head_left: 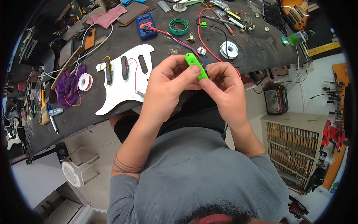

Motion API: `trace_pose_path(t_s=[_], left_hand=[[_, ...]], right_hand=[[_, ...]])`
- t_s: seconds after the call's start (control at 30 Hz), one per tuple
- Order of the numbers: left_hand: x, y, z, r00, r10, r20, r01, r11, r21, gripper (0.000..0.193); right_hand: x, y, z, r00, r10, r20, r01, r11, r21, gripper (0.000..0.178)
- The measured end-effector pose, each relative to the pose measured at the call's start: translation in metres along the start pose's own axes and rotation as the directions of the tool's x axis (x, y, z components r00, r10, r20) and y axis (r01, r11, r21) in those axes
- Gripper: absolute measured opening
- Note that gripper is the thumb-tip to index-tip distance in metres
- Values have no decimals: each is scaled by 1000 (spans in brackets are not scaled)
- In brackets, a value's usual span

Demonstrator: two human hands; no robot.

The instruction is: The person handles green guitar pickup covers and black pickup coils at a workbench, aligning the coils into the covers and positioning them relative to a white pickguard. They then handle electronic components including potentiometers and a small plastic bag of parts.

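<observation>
Green round-ended plate (pixel 192 61) is right of the white pickguard (pixel 123 91), pinched by the left hand (pixel 167 80) and right hand (pixel 225 85); from here I can't read the blue multimeter (pixel 144 23) beyond the pickguard.

The person's left hand (pixel 166 84) grips a narrow bright-green piece (pixel 193 61) with its thumb across the face, while the right hand (pixel 227 87) pinches its lower end; both are raised at the near edge of the dark worktop (pixel 82 115). Just left of them lies a white pickguard (pixel 119 93) bearing two black pickups (pixel 125 67) beside an open slot, with yellow and red wires looping over it. Beyond sit a blue multimeter (pixel 150 36), a green ring (pixel 178 33) and a white spool (pixel 234 53). A purple cloth (pixel 66 87) and a red-wire spool (pixel 85 82) lie farther left. Below are a white stool (pixel 72 172) and, at right, a drawer cabinet (pixel 294 121).
</observation>
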State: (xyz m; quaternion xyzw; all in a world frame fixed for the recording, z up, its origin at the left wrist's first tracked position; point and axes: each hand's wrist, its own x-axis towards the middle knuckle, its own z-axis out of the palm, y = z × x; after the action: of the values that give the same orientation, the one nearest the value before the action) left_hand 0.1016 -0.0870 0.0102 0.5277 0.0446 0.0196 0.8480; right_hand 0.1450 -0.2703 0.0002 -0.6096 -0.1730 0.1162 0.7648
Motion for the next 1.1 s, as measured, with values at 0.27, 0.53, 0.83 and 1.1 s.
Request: trace_pose_path(t_s=[0.27,0.53,0.83,1.1], left_hand=[[-18,5,-29,992,106,-61,-118,965,-236,17],[-33,2,-43,979,180,-97,-188,979,-82,19],[-46,10,-57,981,126,-149,-140,987,-81,34],[-51,11,-57,975,115,-188,-143,980,-141,24]], right_hand=[[1,1,13,980,87,177,-102,992,75,33],[-3,13,22,969,177,171,-178,984,-13,19],[0,15,28,957,196,215,-214,975,66,17],[-1,5,32,942,262,209,-292,948,127,19]])
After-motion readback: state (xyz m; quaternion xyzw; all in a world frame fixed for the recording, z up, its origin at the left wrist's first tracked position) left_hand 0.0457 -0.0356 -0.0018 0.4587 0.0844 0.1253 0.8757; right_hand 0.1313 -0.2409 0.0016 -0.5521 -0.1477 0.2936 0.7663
